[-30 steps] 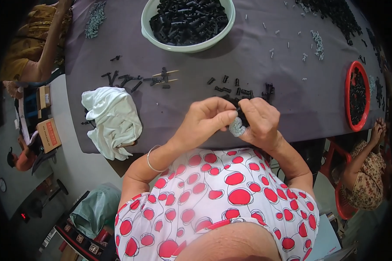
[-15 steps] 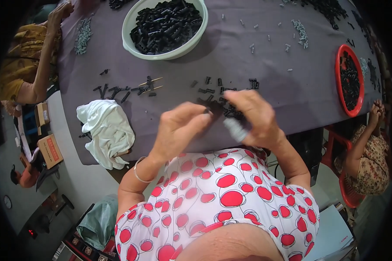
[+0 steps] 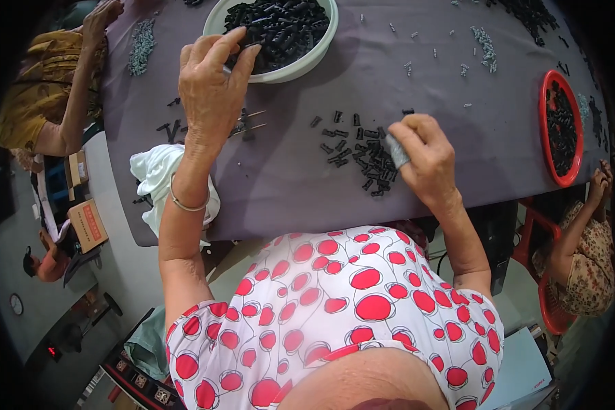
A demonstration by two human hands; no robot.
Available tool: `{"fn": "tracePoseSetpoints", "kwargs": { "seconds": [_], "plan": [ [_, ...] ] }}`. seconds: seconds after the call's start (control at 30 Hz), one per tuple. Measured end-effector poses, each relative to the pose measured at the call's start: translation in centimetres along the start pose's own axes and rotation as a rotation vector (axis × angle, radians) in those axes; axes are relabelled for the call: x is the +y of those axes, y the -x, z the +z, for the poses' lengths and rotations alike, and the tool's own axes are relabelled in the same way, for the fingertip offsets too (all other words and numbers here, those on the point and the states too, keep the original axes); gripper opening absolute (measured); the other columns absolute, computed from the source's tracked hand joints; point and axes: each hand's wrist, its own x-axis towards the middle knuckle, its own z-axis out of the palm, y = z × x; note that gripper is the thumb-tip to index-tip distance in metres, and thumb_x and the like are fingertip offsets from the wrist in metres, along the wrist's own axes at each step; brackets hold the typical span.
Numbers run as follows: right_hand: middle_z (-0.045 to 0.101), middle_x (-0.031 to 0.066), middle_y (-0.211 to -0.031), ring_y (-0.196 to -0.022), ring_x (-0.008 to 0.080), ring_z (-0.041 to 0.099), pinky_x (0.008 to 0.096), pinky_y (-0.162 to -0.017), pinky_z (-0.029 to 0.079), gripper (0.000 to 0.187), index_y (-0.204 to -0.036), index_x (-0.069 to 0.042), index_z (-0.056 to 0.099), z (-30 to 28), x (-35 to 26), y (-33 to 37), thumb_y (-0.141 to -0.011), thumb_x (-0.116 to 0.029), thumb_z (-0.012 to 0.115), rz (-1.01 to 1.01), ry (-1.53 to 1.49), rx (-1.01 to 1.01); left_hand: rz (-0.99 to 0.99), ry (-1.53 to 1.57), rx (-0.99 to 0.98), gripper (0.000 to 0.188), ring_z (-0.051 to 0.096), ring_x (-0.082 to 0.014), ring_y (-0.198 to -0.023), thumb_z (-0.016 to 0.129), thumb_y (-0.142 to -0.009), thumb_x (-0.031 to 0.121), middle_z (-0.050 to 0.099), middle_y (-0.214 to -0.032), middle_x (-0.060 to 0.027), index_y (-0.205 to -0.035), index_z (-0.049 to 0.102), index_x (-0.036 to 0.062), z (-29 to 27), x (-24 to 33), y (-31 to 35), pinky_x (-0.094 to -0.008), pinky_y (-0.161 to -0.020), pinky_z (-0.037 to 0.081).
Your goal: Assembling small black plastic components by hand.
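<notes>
The small black pieces (image 3: 290, 27) lie in the bowl (image 3: 301, 70) under the left hand (image 3: 214, 78), whose fingers are parted, and beside the curled right hand (image 3: 429, 158), whose grip I cannot tell; probably light and stiff, they suit pinching at the middle.

No text is legible: the brown carton (image 3: 87, 224) and the pale blue box (image 3: 514, 369) bear only small, blurred print.
</notes>
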Motion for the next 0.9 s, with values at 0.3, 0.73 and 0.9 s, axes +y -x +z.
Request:
{"fn": "tracePoseSetpoints", "kwargs": {
  "seconds": [0.3,0.73,0.9],
  "plan": [
    [0.053,0.0041,-0.085,-0.083,0.024,0.052,0.0354,-0.07,0.039,0.025,-0.085,-0.008,0.064,0.2,-0.2,-2.6,-0.061,-0.002,0.063,-0.021,0.064,-0.29,-0.111,0.347,-0.128,0.023,0.057,-0.0257,-0.082,0.074,-0.073,0.002,0.063,-0.086,-0.0083,-0.095,0.069,0.0062,-0.9,6.3,5.3,-0.0356,-0.073,0.046],
    [0.06,0.004,-0.086,-0.081,0.0226,0.056,0.0367,-0.079,0.038,0.024,-0.088,-0.006,0.064,-0.2,-0.8,-1.7,-0.065,-0.001,0.069,-0.123,0.037,0.05,-0.788,1.122,-0.43,0.015,0.061,-0.0086,-0.073,0.069,-0.083,0.002,0.064,-0.085,-0.0063,-0.098,0.067,-0.0015,0.5,10.1,8.2,-0.0225,-0.065,0.05],
    [0.06,0.0018,-0.087,-0.082,0.0212,0.055,0.0368,-0.078,0.038,0.025,-0.088,-0.008,0.066,-1.2,1.0,-0.8,-0.064,-0.003,0.069,-0.026,0.044,0.024,-0.579,0.823,-0.36,0.012,0.054,-0.0038,-0.07,0.066,-0.086,-0.001,0.06,-0.086,0.0,-0.099,0.067,-0.0015,0.6,9.2,8.1,-0.0168,-0.063,0.043]
  ]
}}
